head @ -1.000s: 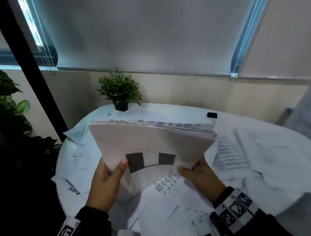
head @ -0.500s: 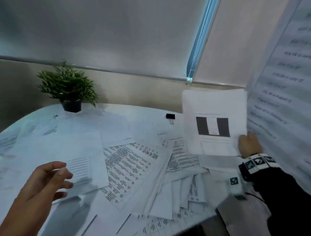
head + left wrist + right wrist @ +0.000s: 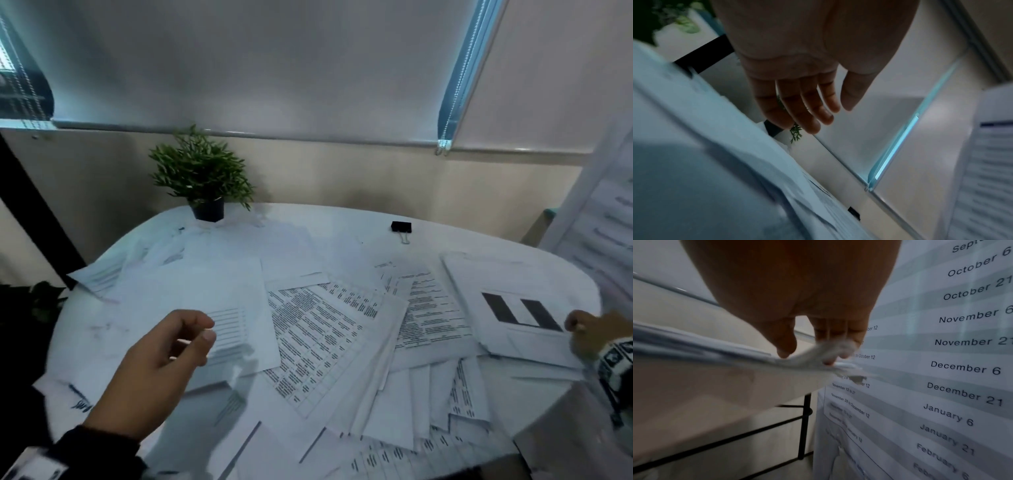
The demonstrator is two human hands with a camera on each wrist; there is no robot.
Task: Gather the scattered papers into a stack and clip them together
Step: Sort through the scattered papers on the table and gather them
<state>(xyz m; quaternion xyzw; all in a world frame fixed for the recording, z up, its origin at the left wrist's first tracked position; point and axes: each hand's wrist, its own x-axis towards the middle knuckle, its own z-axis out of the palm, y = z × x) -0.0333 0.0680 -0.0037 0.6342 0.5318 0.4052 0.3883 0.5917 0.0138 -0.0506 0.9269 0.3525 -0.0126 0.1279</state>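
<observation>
Gripping the near corner of one gathered stack of papers [image 3: 507, 308], the right hand [image 3: 597, 334] sits at the right edge of the table [image 3: 342, 226]; the right wrist view shows the thumb on top of the sheets and the fingers [image 3: 838, 337] curled beneath, pinching the stack [image 3: 715, 350]. The top sheet carries two dark rectangles side by side. The stack lies over other sheets at the table's right side.

The left hand [image 3: 161, 363] hovers above the left half of the table, released, its fingers loosely extended and holding nothing; the left wrist view shows four fingers and the thumb [image 3: 797, 97] spread apart in the air.

Scattered papers [image 3: 318, 335] cover most of the table, overlapping in a fan toward the near edge; too many overlap to count exactly. Several bear dense printed tables, others look blank.

One black binder clip [image 3: 401, 226] rests on bare table near the far edge, well apart from both hands. One small potted plant [image 3: 202, 181] stands at the far left of the table. One large printed sheet of dates [image 3: 962, 353] hangs at the right.
</observation>
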